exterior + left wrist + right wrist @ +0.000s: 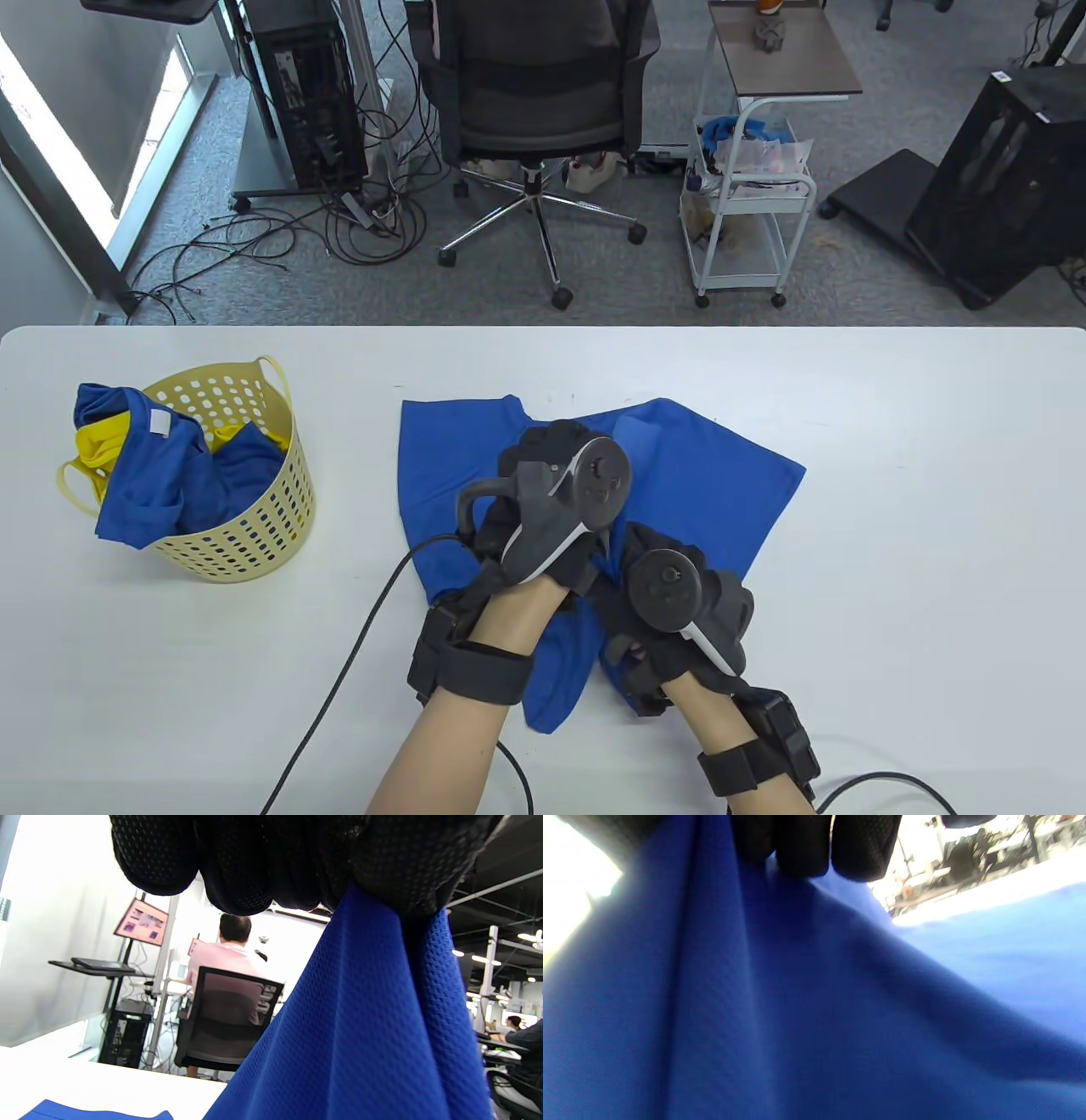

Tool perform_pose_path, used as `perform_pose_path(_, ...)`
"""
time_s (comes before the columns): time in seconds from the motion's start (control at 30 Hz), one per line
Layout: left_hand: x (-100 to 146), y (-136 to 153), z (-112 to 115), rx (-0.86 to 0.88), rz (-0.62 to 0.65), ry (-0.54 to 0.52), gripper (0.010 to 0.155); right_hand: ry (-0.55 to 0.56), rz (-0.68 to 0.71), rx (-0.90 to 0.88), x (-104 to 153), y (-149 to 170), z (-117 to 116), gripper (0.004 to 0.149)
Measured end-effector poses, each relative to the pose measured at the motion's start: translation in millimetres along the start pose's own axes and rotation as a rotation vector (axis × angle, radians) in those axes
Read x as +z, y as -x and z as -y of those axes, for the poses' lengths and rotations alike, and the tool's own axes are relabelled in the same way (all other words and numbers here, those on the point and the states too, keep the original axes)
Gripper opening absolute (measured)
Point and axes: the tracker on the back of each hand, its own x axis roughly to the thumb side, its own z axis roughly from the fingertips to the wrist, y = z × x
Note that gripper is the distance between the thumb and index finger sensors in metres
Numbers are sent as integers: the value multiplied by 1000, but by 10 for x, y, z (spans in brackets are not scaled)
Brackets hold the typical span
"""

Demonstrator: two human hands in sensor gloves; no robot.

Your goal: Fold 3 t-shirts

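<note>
A blue t-shirt (721, 484) lies spread and rumpled on the white table (916, 526), in the middle. My left hand (543, 463) is above the shirt's centre; in the left wrist view its fingers (263, 861) curl round a gathered fold of blue mesh cloth (365, 1027) that hangs down from them. My right hand (670, 611) sits lower, over the shirt's near part; in the right wrist view its fingers (818, 844) grip the blue fabric (755, 1005), which fills the frame. Trackers hide both hands' fingers in the table view.
A yellow perforated basket (254, 526) stands at the table's left, with blue and yellow shirts (153, 475) hanging over its rim. Black cables (339, 679) trail across the near table. An office chair (534, 110) and a white cart (747, 204) stand beyond the far edge.
</note>
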Motion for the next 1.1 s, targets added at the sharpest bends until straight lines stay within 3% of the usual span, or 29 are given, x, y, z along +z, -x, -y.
perform_pose_path(0.2, 31, 335, -196, 13, -66, -33, 40, 12, -49, 111, -41, 15, -102, 44)
perform_pose_path(0.5, 67, 787, -378, 18, -158, -64, 40, -105, -90, 213, -143, 97, -310, 41)
perform_pose_path(0.67, 97, 1127, -408, 7, -226, -61, 40, -131, -89, 235, -189, 161, -297, 41)
perform_pose_path(0.87, 184, 1595, -383, -22, -307, -40, 40, -24, -61, 219, -318, 240, 124, 41)
perform_pose_path(1.1, 241, 1914, -455, 26, -323, 67, 41, 183, 74, 152, -411, 110, 1062, 40)
